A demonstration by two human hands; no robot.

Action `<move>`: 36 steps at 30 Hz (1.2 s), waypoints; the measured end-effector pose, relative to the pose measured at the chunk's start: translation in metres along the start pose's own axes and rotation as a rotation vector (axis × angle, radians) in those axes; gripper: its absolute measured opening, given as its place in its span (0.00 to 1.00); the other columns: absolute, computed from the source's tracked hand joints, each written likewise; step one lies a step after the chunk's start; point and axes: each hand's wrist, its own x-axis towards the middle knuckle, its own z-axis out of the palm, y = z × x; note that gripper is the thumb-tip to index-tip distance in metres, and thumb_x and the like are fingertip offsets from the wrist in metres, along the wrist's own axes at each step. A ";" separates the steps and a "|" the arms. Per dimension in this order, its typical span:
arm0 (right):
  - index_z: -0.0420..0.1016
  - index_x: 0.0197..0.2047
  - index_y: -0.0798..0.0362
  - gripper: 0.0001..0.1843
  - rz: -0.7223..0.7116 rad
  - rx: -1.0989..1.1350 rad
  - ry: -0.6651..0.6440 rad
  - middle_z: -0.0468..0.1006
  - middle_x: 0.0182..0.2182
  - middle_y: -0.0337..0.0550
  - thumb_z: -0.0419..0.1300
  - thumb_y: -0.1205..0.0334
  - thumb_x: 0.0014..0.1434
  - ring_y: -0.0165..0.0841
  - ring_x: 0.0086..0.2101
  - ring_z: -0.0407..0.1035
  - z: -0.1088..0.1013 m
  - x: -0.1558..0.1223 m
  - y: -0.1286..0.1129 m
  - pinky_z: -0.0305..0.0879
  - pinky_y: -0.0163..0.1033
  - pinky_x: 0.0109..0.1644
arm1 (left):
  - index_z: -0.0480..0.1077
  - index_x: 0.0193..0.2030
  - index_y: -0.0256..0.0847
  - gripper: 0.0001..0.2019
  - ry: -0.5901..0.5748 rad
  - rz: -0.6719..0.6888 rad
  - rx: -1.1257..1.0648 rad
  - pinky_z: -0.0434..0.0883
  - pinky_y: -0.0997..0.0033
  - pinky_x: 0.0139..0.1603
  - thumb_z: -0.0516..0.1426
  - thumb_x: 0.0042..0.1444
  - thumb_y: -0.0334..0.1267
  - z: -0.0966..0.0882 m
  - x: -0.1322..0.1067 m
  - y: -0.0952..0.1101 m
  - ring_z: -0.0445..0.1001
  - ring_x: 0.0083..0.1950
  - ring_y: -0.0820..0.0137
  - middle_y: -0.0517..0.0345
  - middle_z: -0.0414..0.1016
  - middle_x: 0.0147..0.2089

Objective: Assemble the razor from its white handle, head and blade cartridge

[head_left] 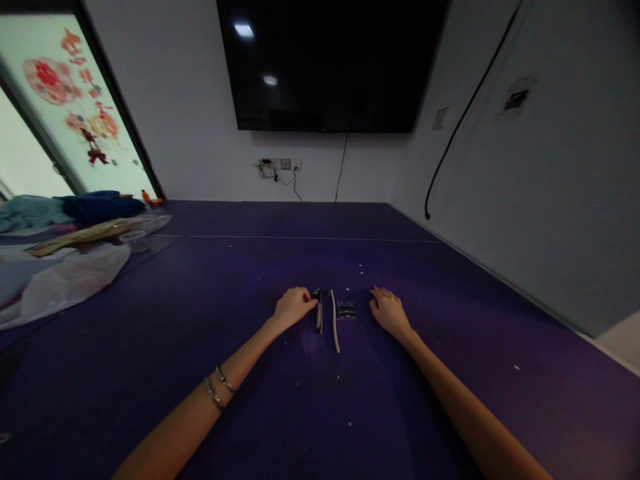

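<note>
My left hand [296, 306] is closed in a pinch at the upper end of a slim black-and-silver tool [319, 317]. The tool looks like a razor, with a dark, wider head at its top, but it is too small to be sure. Just right of it lies a thin, pale, slightly curved stick [335, 323] with a dark tip at its far end. Beside that stick rests a small clear packet [346, 310] with dark strips in it. My right hand [390, 311] lies palm down on the purple surface, fingers loosely stretched, right of the packet and apart from it.
The wide purple surface [225, 287] runs back to the wall, with small white specks on it. Plastic bags [75, 280] and folded blue cloth [103, 207] are at the left. A black cable [463, 120] hangs down the right wall. A large television [330, 67] is mounted ahead.
</note>
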 end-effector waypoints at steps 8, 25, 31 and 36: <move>0.70 0.53 0.59 0.22 0.014 -0.017 -0.012 0.69 0.54 0.53 0.46 0.67 0.58 0.42 0.55 0.60 0.000 0.000 -0.001 0.55 0.47 0.57 | 0.72 0.36 0.38 0.15 -0.044 -0.114 -0.033 0.68 0.63 0.41 0.56 0.49 0.49 0.017 0.003 0.028 0.74 0.44 0.57 0.46 0.76 0.39; 0.69 0.53 0.58 0.22 0.018 -0.031 -0.015 0.69 0.54 0.52 0.47 0.66 0.58 0.41 0.55 0.59 0.005 0.002 0.005 0.54 0.46 0.57 | 0.62 0.25 0.37 0.09 -0.303 -0.334 -1.245 0.66 0.80 0.18 0.53 0.52 0.39 0.000 0.017 -0.002 0.65 0.15 0.78 0.61 0.66 0.17; 0.70 0.53 0.58 0.22 0.016 -0.037 -0.012 0.69 0.54 0.52 0.46 0.65 0.58 0.41 0.55 0.60 0.005 0.002 0.005 0.54 0.46 0.57 | 0.62 0.25 0.36 0.16 -0.433 -0.453 -1.485 0.47 0.84 0.09 0.43 0.58 0.41 -0.002 0.022 -0.019 0.49 0.10 0.82 0.67 0.54 0.14; 0.70 0.53 0.58 0.22 0.015 -0.033 -0.006 0.69 0.54 0.52 0.46 0.65 0.58 0.41 0.55 0.60 0.004 0.001 0.005 0.54 0.46 0.57 | 0.64 0.30 0.34 0.21 -0.489 -0.551 -1.531 0.46 0.84 0.10 0.39 0.62 0.45 0.005 0.021 -0.026 0.49 0.10 0.81 0.69 0.50 0.13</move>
